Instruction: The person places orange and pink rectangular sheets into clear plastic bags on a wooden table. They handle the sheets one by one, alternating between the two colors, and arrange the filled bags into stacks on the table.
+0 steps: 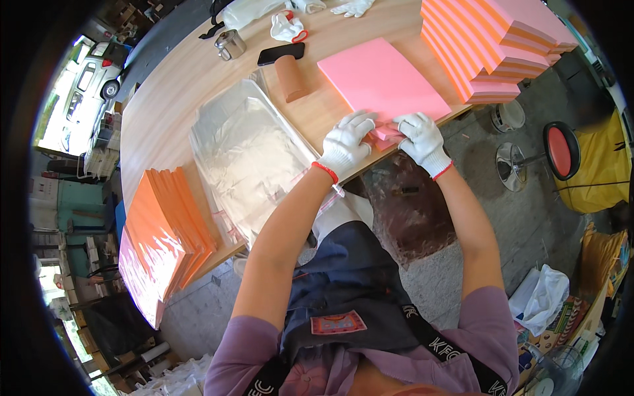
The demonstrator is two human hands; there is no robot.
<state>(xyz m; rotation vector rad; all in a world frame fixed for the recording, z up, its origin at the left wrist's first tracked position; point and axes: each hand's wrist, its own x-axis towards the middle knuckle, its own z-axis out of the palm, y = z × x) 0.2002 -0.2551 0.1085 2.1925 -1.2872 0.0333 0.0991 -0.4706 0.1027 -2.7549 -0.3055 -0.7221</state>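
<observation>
White knit gloves with red cuffs cover both my hands at the table's near edge. My left hand is closed, its fingertips pinching the left end of a small bundle of pink pieces. On the bundle's right end, the fingers of my right hand are closed too. What the pieces are exactly is partly hidden by my fingers. Just beyond them lies a flat pink sheet or thin stack of sheets, smooth like foam or card. To the left of my left hand, a pile of clear plastic bags lies on the table.
Layered pink and orange sheets are stacked at the far right; plastic-wrapped orange and pink packs stand at the left edge. A brown cylinder, a phone and a metal cup lie farther back. A red-seated stool stands right.
</observation>
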